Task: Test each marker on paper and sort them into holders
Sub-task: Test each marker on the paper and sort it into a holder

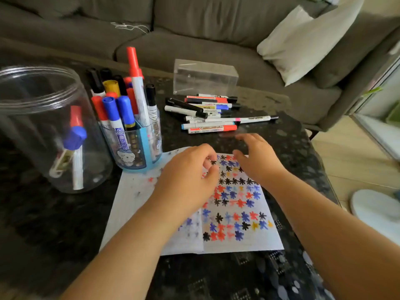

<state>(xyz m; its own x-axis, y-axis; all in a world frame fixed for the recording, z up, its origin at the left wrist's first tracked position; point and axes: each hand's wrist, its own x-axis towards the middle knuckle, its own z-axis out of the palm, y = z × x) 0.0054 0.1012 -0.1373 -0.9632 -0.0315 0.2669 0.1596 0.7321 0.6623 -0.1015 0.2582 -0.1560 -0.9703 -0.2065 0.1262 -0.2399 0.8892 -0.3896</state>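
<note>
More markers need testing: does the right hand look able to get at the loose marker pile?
Probably yes. The right hand hovers open just short of the marker pile, with only bare table between them.

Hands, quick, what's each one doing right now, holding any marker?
Left hand: fingers loosely curled over the paper, no marker in its grip.
Right hand: open, fingers spread, reaching toward the marker pile, holding nothing.

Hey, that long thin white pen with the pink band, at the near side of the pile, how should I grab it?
Pinch the long pen mid-barrel, near its pink band, from above with the right hand. It lies flat, crosswise, its right half clear of the pile.
</note>
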